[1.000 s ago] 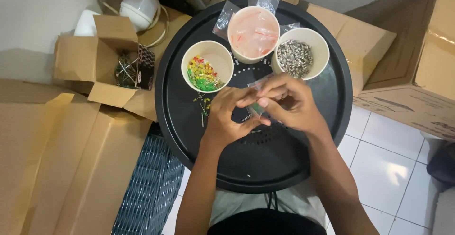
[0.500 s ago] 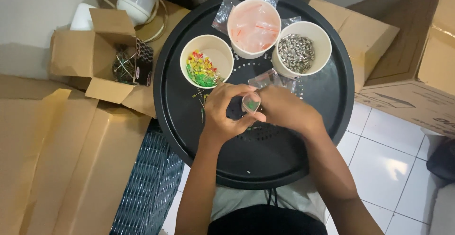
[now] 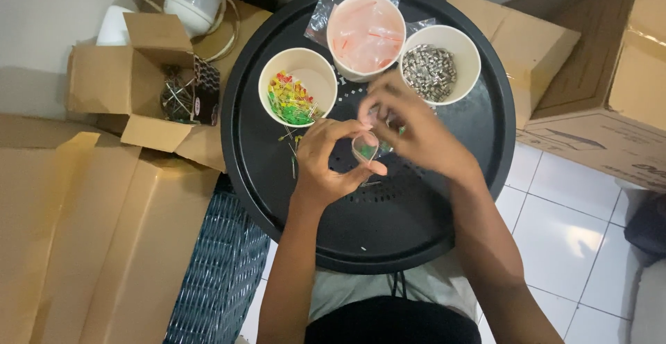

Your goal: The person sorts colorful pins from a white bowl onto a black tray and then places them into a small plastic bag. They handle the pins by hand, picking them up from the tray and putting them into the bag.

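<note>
My left grip [image 3: 331,160] pinches a small clear bag [image 3: 364,147]; my right grip [image 3: 409,129] blurs, unclear. Brown boxes [image 3: 132,80] flank the black round tray [image 3: 416,233]; white tiles right.

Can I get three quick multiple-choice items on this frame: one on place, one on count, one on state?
1. Where does the cup of red, yellow and green bits stand among the cups?
A. leftmost
B. in the middle
C. rightmost

2. How many cups stand on the round black tray?
A. two
B. three
C. five

3. What is the state of the small clear bag?
A. lying flat on the tray
B. held open in the left hand
C. sealed inside a cup

Key: 1 A, it stands left of the cup of pink pieces and the cup of grey metal parts. 2 B, only those three show. 3 B, the left hand's grip keeps its mouth open while the blurred right hand is at it.
</note>
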